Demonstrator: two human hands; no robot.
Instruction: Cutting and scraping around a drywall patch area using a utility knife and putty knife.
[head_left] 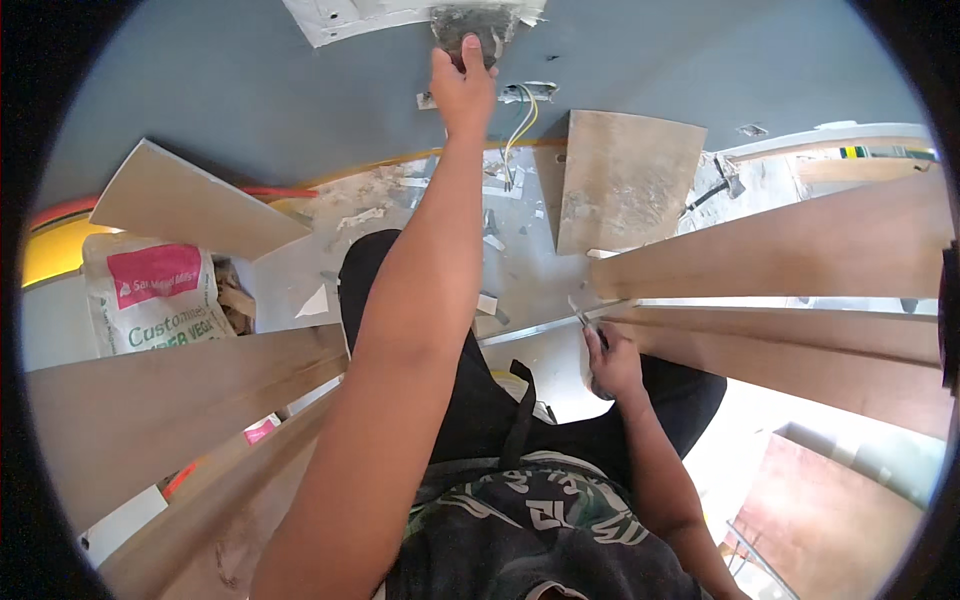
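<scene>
Grey wall (650, 50), littered floor (520, 265) below: L hand (465, 85) gripping 1 rough grey piece (492, 22) up at the white patch (365, 15); R hand (617, 365) clenched round 1 knife (579, 308) nr R knee (695, 395); 2 boards (630, 180) nr wall, 1 bag (150, 290).

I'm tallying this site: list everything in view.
Scraper: one, grey, top centre
Bladed tool: one, silver, centre right
Wall: one, grey, top
Wires: several, white and yellow, upper centre
Boards: two, beige, upper left, right of centre
Planks: at least four, brown, both sides
Bag: one, white and pink, left
Hammer or hatchet: one, dark, upper right
Panel: one, reddish, lower right
Scraps: several, white, middle
Left grip: one, bare, on scraper
Right grip: one, bare, on bladed tool
</scene>
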